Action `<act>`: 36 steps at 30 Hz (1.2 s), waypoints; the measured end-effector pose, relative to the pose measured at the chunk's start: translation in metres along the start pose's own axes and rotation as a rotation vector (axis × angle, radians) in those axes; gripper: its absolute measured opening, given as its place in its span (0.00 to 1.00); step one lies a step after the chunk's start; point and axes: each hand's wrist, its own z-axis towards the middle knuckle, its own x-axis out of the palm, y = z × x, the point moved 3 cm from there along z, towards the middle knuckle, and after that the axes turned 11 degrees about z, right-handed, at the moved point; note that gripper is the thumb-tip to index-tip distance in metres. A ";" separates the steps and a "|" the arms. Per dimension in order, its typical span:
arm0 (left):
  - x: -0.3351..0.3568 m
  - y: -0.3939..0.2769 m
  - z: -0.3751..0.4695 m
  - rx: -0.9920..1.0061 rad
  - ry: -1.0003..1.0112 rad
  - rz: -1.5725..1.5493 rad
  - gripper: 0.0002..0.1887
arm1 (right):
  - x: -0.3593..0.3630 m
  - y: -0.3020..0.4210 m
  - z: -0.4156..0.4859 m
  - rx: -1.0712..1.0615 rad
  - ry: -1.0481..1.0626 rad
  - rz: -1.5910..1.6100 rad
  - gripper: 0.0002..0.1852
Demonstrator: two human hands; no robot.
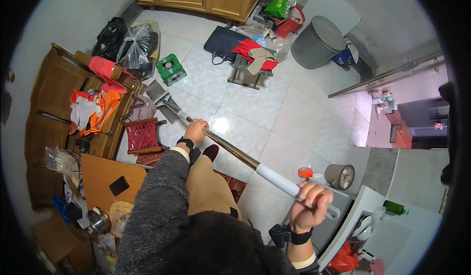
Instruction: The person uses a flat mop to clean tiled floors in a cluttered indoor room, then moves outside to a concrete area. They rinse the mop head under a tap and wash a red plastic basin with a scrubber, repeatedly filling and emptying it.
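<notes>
Both hands hold one long flat mop with a metal pole (233, 148) that crosses the view diagonally. My left hand (197, 130) grips the pole's lower part, just above a white collar. Near the pole's top end, my right hand (311, 205) is closed around the pale plastic grip (278, 179). The mop's grey flat head (159, 91) lies on the tiled floor (250, 109) at the far left. Close to the head are a green carton (171, 69), a pinkish-grey bag (141, 107) and a folding stool with red webbing (142, 135).
A wooden bench (55, 102) with clothes lines the left wall. A small folding stool (254, 67) bearing red cloth and a dark flat bag (224, 44) stand ahead. A grey lidded bin (317, 43) is at back right. A wooden table (106, 175) and a white counter (390, 234) flank me.
</notes>
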 end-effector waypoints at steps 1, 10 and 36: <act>0.004 -0.001 0.003 -0.017 0.009 0.005 0.04 | -0.003 -0.001 0.007 0.002 -0.032 0.022 0.13; 0.015 -0.162 0.009 0.317 0.057 -0.302 0.03 | -0.033 0.138 0.025 -0.097 -0.523 -0.193 0.20; 0.104 -0.286 -0.003 0.717 0.435 -0.076 0.04 | -0.133 0.210 -0.085 -0.226 -0.644 -0.174 0.19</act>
